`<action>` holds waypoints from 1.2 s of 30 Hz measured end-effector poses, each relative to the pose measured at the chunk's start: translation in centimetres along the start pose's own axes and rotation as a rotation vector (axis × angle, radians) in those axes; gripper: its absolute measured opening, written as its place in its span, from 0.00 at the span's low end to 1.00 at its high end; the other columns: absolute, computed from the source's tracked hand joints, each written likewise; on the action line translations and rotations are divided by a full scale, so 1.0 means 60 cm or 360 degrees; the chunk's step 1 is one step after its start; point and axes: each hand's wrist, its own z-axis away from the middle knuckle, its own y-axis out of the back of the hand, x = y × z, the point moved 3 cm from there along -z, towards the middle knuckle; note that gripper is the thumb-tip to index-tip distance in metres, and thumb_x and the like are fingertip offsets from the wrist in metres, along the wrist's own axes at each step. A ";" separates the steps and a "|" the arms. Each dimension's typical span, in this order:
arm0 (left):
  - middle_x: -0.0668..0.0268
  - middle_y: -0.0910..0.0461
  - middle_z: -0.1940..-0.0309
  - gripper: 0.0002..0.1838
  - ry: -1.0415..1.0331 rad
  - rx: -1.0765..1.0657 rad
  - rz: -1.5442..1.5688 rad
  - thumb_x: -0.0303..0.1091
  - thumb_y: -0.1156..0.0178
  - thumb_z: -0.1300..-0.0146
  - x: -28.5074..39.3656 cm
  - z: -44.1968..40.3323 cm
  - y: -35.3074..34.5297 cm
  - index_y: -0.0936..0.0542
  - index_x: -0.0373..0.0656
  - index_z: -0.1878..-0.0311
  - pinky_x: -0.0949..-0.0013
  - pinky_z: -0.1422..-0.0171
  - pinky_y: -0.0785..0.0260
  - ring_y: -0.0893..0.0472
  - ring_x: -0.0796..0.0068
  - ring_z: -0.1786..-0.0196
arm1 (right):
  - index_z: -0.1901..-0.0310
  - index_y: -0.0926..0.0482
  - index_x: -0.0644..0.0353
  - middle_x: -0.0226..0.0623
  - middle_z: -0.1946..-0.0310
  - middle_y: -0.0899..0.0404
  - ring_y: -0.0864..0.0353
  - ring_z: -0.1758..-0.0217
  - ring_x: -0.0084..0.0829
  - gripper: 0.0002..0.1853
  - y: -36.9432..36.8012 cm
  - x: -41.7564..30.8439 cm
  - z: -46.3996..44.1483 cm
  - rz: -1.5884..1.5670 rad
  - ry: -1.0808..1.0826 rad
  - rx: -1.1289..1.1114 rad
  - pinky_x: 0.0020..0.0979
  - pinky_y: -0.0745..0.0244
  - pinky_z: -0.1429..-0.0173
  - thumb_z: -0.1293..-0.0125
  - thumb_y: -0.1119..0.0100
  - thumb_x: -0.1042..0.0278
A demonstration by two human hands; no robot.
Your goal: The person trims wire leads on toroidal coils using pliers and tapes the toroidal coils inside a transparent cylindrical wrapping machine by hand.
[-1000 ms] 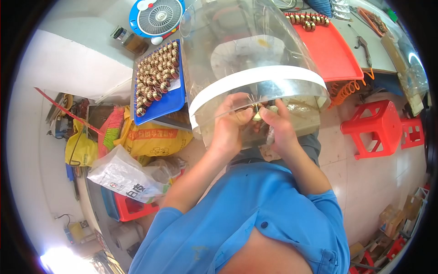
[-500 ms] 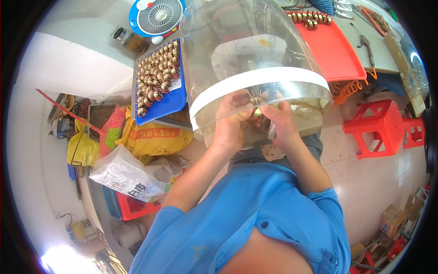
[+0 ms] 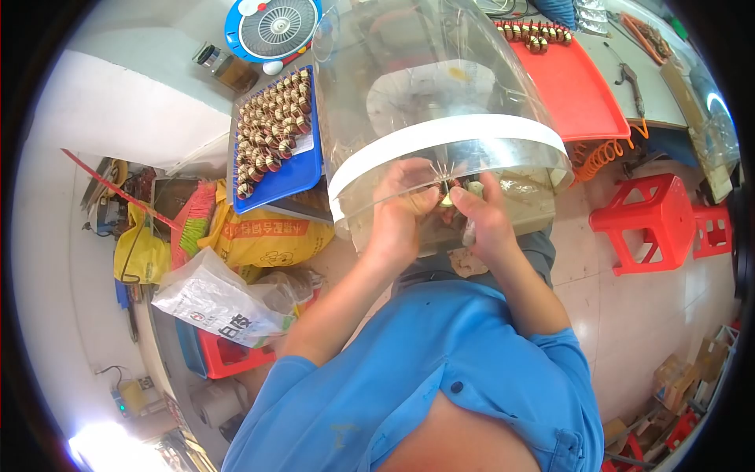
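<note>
Both hands are under the white-rimmed edge of a clear plastic hood, partly seen through it. Between them is a small part with a pale end and thin wire-like prongs fanning upward. My left hand pinches it from the left, thumb and fingers closed together. From the other side, my right hand grips it with thumb and fingertips. The fingers hide much of the part. Similar cream-and-brown parts stand in rows on a blue tray left of the hood.
To the right is a red tray with several more parts at its far end. An orange coiled hose hangs below it. A blue fan and a jar stand at the back left. Red stools are on the floor at right.
The held part has turned slightly between my fingers, so its prongs and pale end show more clearly. My hands stay in nearly the same place under the hood.
</note>
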 end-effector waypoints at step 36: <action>0.62 0.30 0.49 0.16 -0.0240 -0.0101 -0.0225 0.30 0.33 0.46 -0.018 0.043 0.021 0.28 0.41 0.57 0.67 0.49 0.30 0.25 0.71 0.53 | 0.53 0.29 0.61 0.35 0.64 0.24 0.25 0.63 0.25 0.15 0.007 0.005 0.047 0.0177 -0.0019 -0.0441 0.28 0.30 0.60 0.40 0.41 0.68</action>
